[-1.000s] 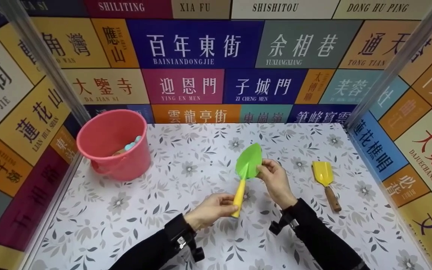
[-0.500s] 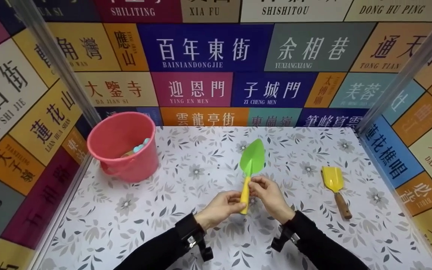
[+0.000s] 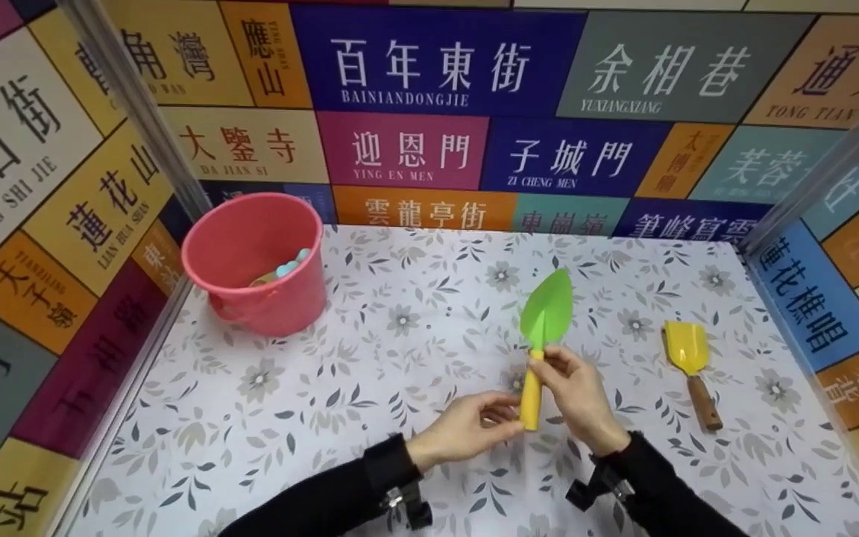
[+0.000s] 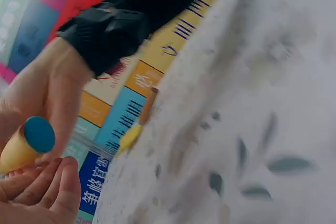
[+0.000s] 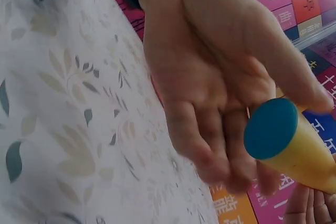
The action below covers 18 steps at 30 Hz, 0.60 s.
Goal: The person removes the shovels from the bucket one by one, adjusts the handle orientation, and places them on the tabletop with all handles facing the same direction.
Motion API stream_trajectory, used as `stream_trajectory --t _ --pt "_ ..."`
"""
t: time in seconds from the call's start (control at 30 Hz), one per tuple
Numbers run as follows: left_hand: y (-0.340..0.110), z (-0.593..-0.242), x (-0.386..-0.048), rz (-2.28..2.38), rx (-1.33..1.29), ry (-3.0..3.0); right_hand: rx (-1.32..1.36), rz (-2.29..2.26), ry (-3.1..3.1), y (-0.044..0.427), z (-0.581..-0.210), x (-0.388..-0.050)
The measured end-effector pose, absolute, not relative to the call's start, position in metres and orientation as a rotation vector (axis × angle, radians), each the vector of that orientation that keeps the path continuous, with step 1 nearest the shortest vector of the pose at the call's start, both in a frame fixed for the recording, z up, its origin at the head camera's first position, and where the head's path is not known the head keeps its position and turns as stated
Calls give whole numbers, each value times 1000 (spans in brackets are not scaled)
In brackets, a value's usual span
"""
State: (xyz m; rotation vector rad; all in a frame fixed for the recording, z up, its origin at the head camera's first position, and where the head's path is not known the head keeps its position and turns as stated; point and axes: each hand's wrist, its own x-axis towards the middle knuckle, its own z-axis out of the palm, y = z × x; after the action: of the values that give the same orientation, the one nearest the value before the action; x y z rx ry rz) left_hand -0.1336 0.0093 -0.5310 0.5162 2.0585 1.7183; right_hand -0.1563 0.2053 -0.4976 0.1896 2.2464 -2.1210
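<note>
A toy trowel with a leaf-shaped green blade (image 3: 546, 309) and a yellow handle (image 3: 530, 395) is held above the table, blade pointing away. My right hand (image 3: 577, 395) pinches the upper handle between thumb and fingers, just below the blade. Beside the handle's lower end is my left hand (image 3: 474, 425), its thumb and fingers spread around it without a grip. In the right wrist view, the handle's blue end cap (image 5: 270, 128) sits between the left hand's (image 5: 210, 72) parted thumb and fingers. The left wrist view shows the same cap (image 4: 40, 134) above relaxed fingers (image 4: 65, 187).
A pink bucket (image 3: 299, 302) stands at the back left, with light blue pieces (image 3: 291, 265) and a tan thing inside. On the right lies a yellow shovel (image 3: 687, 347) with a wooden handle. Panels with printed lettering (image 3: 429, 67) enclose the flower-patterned table (image 3: 400, 276).
My right hand has moved from the green blade down to the upper handle. My left hand's hold on the lower handle has loosened. The head view has shifted; bucket and shovel stay put.
</note>
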Motion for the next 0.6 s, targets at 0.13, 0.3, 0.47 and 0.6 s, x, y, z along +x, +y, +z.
stream_trajectory --t 0.13,0.3,0.47,0.6 --pt "-9 -533 -132 1653 670 2210 219 -2054 2347 226 -496 -153" --pt "-24 -532 -136 1600 832 2388 298 -1942 2401 254 -498 -145" --pt "-52 -525 -141 1489 983 2700 267 -1839 2494 273 -494 -149" --pt "-82 -520 -142 1370 1101 2972 201 -1700 2638 288 -490 -156"
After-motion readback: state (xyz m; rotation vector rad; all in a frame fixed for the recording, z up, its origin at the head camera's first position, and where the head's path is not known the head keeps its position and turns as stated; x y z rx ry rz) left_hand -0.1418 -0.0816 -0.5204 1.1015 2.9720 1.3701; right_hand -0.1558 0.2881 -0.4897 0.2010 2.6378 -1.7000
